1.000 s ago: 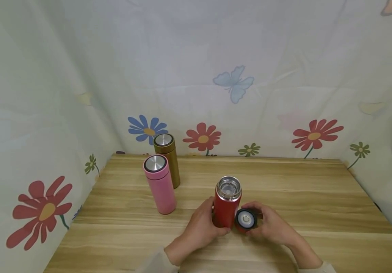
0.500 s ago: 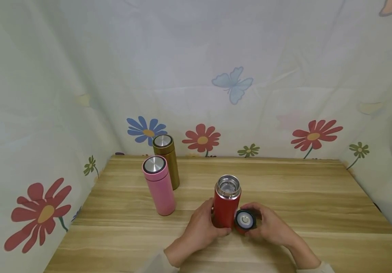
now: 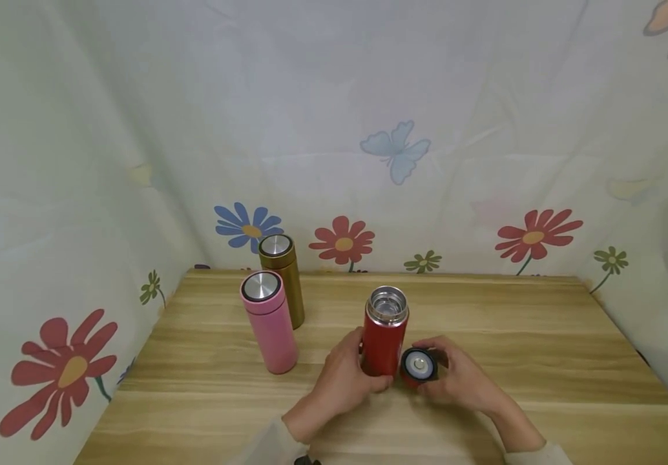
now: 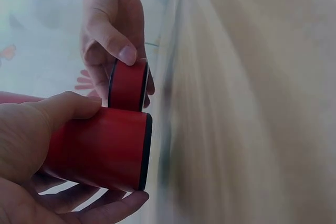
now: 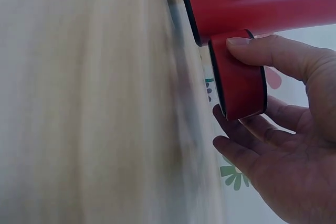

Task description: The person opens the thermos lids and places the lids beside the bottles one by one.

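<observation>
A red thermos bottle [image 3: 384, 339] stands upright and uncapped, its steel mouth facing up. My left hand [image 3: 342, 378] grips its lower body, thumb on the near side and fingers curled round behind. Close to the bottle's right side is its red lid [image 3: 418, 365], turned over so the pale inner face points up. My right hand [image 3: 463, 382] holds that lid between thumb and fingers. In the left wrist view the bottle's black base [image 4: 146, 153] shows just off the tabletop, and the lid [image 4: 128, 85] overlaps the bottle's side.
A pink thermos [image 3: 272, 332] with a steel-topped lid stands to the left. Behind it is a gold thermos [image 3: 291, 284], partly covered by the pink one. The wooden table [image 3: 514, 323] meets a flower-printed cloth [image 3: 462, 129] at the back and sides.
The bottle and lid, with both hands, have risen slightly or moved away in the head view, while the background has shifted a little downward. Both grips look the same.
</observation>
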Demonstrator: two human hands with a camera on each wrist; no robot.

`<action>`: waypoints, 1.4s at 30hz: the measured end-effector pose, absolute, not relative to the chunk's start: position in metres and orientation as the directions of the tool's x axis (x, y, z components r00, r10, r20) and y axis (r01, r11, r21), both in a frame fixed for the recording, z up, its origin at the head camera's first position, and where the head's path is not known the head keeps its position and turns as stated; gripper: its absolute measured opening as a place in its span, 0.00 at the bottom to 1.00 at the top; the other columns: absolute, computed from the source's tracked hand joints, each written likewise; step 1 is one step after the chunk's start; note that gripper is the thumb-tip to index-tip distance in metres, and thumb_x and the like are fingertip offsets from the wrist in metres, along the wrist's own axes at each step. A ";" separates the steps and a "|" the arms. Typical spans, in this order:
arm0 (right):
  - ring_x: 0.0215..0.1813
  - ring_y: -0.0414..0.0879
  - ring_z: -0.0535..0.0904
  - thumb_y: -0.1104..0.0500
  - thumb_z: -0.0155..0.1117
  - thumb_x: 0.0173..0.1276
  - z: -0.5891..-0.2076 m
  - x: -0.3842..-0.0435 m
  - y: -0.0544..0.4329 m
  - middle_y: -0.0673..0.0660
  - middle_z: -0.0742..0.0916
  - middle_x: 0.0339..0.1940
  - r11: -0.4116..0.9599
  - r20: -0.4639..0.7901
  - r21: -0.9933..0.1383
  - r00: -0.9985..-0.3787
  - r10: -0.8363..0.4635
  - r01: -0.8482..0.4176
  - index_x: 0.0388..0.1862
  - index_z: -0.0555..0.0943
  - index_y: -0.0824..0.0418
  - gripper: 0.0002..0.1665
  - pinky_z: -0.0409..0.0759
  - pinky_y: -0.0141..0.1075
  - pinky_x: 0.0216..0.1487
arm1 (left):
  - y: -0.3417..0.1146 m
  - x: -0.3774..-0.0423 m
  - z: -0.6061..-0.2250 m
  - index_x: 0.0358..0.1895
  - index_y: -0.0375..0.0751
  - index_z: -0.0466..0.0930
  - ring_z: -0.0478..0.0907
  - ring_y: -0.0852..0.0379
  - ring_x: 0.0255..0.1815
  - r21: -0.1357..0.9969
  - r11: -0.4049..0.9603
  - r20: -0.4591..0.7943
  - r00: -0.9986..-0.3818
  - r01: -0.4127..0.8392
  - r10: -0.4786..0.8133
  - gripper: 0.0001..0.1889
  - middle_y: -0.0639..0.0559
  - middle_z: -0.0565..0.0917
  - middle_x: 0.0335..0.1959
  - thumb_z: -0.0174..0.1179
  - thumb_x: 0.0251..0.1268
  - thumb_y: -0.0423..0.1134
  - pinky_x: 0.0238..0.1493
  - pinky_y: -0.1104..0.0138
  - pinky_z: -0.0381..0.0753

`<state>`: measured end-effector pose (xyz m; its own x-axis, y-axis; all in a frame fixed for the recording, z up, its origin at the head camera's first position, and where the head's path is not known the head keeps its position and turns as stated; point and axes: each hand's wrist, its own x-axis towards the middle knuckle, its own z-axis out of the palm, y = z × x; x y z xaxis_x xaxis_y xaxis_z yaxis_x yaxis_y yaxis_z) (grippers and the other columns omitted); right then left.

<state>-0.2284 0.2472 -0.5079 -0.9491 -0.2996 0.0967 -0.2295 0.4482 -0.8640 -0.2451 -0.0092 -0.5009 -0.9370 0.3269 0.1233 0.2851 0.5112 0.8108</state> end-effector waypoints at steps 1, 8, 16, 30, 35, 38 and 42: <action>0.68 0.65 0.77 0.63 0.84 0.49 -0.507 -0.230 0.247 0.63 0.83 0.60 0.443 0.101 -0.867 -0.950 -0.294 -0.229 0.63 0.76 0.63 0.41 0.73 0.59 0.69 | -0.009 -0.247 -0.500 0.68 0.51 0.71 0.81 0.52 0.61 0.813 0.510 0.121 -0.939 0.280 0.323 0.40 0.53 0.82 0.60 0.81 0.50 0.48 0.60 0.52 0.83; 0.69 0.68 0.76 0.64 0.84 0.51 -0.503 -0.243 0.246 0.66 0.81 0.62 0.432 0.130 -0.869 -0.955 -0.268 -0.239 0.65 0.76 0.65 0.42 0.70 0.65 0.71 | -0.005 -0.265 -0.497 0.69 0.49 0.69 0.80 0.49 0.63 0.814 0.513 0.123 -0.945 0.270 0.303 0.40 0.51 0.80 0.62 0.80 0.53 0.47 0.62 0.51 0.83; 0.71 0.68 0.75 0.63 0.83 0.53 -0.500 -0.261 0.243 0.66 0.78 0.67 0.455 0.076 -0.875 -0.977 -0.202 -0.162 0.69 0.74 0.63 0.44 0.70 0.62 0.73 | 0.000 -0.287 -0.495 0.70 0.47 0.68 0.79 0.47 0.64 0.813 0.511 0.155 -0.950 0.277 0.269 0.40 0.50 0.80 0.63 0.79 0.55 0.45 0.62 0.50 0.83; 0.72 0.67 0.74 0.66 0.78 0.60 -0.500 -0.292 0.231 0.70 0.75 0.68 0.469 0.103 -0.871 -0.988 -0.114 -0.145 0.74 0.70 0.69 0.44 0.71 0.60 0.73 | 0.008 -0.328 -0.495 0.69 0.45 0.69 0.79 0.46 0.64 0.815 0.503 0.204 -0.955 0.287 0.214 0.40 0.48 0.80 0.63 0.79 0.54 0.44 0.65 0.49 0.80; 0.72 0.68 0.72 0.66 0.77 0.60 -0.501 -0.305 0.227 0.73 0.74 0.69 0.495 0.111 -0.858 -0.991 -0.078 -0.135 0.74 0.70 0.72 0.44 0.71 0.59 0.74 | 0.012 -0.342 -0.498 0.68 0.45 0.70 0.80 0.47 0.63 0.803 0.519 0.231 -0.956 0.291 0.179 0.40 0.47 0.81 0.62 0.80 0.52 0.45 0.65 0.49 0.79; 0.72 0.69 0.72 0.65 0.77 0.61 -0.502 -0.312 0.226 0.74 0.73 0.70 0.509 0.116 -0.851 -0.991 -0.060 -0.130 0.73 0.69 0.73 0.44 0.71 0.59 0.73 | 0.013 -0.351 -0.502 0.67 0.45 0.70 0.80 0.47 0.62 0.803 0.518 0.249 -0.955 0.296 0.160 0.39 0.47 0.81 0.61 0.80 0.51 0.44 0.65 0.49 0.79; 0.71 0.69 0.73 0.64 0.77 0.61 -0.505 -0.322 0.224 0.75 0.74 0.69 0.529 0.117 -0.841 -0.993 -0.032 -0.117 0.73 0.69 0.73 0.44 0.71 0.59 0.73 | 0.012 -0.360 -0.506 0.67 0.46 0.70 0.81 0.47 0.60 0.796 0.526 0.261 -0.954 0.298 0.145 0.39 0.47 0.82 0.60 0.80 0.51 0.44 0.63 0.50 0.79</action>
<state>-0.3220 0.2242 -0.5045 -0.9926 -0.0321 0.1173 -0.1165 0.5287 -0.8407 -0.3600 0.0121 -0.5064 -0.9543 0.1446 0.2614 0.2979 0.5263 0.7964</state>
